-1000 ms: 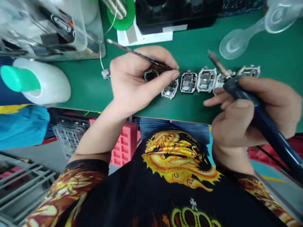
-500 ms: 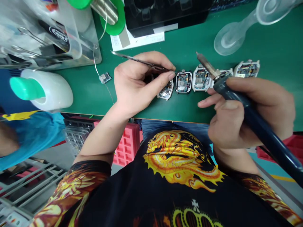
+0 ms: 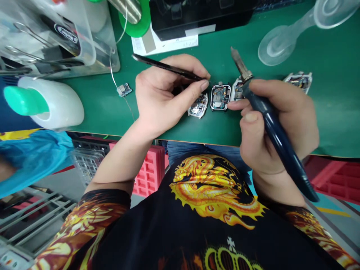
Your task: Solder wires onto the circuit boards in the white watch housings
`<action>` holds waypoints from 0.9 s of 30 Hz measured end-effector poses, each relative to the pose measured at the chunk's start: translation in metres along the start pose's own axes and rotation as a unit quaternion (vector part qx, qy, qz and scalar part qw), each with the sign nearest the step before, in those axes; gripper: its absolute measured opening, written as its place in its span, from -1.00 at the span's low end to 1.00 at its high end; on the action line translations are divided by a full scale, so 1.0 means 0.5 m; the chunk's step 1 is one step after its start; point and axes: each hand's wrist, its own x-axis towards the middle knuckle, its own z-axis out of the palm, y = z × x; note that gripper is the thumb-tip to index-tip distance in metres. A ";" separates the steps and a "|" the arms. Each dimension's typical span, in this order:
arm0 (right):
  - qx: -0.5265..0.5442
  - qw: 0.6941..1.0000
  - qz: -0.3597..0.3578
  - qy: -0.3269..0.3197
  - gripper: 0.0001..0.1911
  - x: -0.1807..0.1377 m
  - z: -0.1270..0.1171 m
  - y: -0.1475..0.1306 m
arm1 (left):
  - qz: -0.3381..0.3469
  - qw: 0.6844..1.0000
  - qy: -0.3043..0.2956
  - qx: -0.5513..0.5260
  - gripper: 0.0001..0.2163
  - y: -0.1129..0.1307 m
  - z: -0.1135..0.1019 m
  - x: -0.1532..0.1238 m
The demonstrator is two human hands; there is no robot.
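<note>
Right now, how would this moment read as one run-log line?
left grip: holds slim dark tool | right grip: holds soldering iron, pointed forward | between grips: open watch unit on green table

Dark blue soldering iron (image 3: pixel 277 129), black tweezers (image 3: pixel 168 67), white-rimmed watch (image 3: pixel 221 98), green table (image 3: pixel 337 116), black shirt (image 3: pixel 165 228) with golden dragon print (image 3: pixel 215 189)

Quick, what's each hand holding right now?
Left hand: closed, pinching dark tweezers.
Right hand: closed around a soldering iron.

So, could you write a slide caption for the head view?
Left hand holding tweezers, right hand a soldering iron, near open watches.
</note>
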 end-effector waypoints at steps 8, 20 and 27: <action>-0.008 0.999 -0.025 0.021 -0.60 0.016 0.004 -0.012 | 0.006 0.999 -0.020 0.035 -0.83 0.012 -0.006 0.008; -0.063 0.997 -0.042 0.010 -0.63 0.008 0.008 -0.005 | 0.031 0.999 -0.017 -0.025 -0.89 -0.005 -0.004 0.016; -0.046 0.995 -0.092 -0.005 -0.60 0.016 0.009 -0.005 | 0.024 1.000 -0.016 0.007 -0.84 -0.005 -0.008 0.016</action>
